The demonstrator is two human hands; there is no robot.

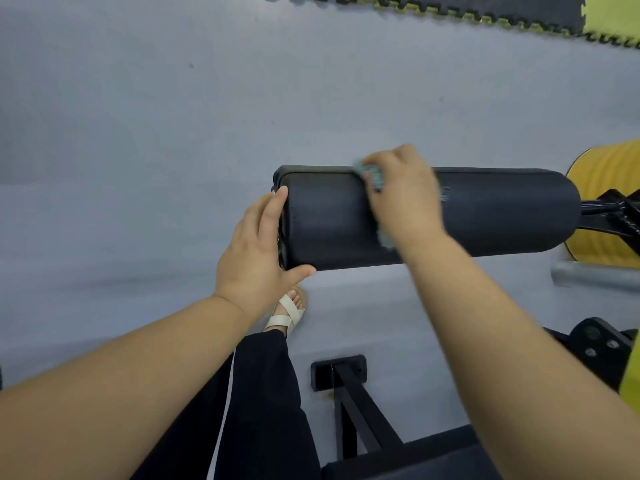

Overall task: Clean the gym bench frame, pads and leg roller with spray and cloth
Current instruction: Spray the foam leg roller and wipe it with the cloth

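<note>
Here left fingers lie flat on the leg roller end — right fingers clutch cloth — sandal below.

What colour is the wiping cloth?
Pale blue-green; the cloth shows best in the head view, under the right hand.
</note>
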